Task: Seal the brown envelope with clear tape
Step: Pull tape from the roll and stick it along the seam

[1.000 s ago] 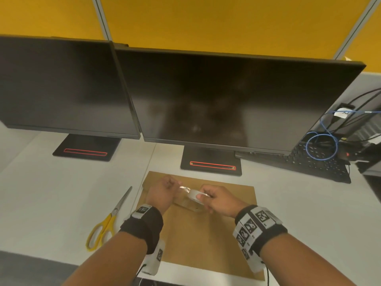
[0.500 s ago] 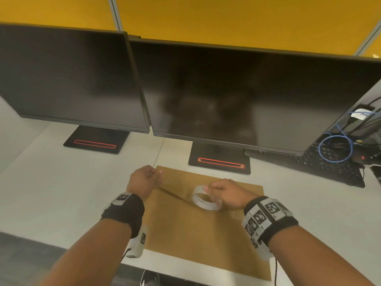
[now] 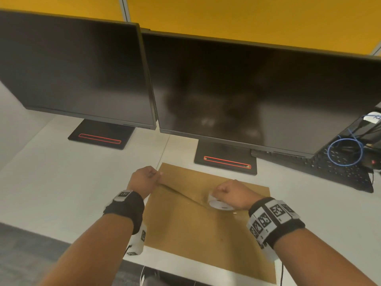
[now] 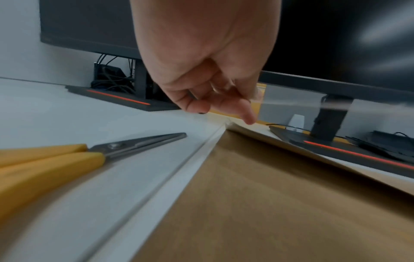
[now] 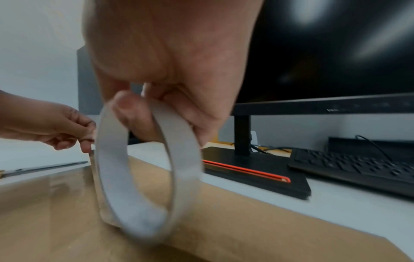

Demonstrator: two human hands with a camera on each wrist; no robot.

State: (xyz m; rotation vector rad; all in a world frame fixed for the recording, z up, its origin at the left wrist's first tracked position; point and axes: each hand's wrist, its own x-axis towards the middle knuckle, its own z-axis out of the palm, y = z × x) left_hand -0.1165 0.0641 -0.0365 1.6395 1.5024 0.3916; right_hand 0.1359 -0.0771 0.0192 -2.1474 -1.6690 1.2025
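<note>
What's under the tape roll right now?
The tape roll, gripped by the right hand, stands on edge on the brown envelope. A clear strip runs to the left hand. The exact spot where the roll meets the envelope is hidden.

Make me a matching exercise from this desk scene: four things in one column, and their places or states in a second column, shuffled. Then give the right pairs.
Things:
1. tape roll
2. scissors
3. brown envelope
4. keyboard

Places or states:
A. lying flat on the desk under both hands
B. held in the grip of the right hand
C. on the desk to the left of the envelope, blades shut
D. pushed back partly under the right-hand monitor

Pairs: 1-B, 2-C, 3-A, 4-D

The left hand pinches the free end of the tape.
</note>
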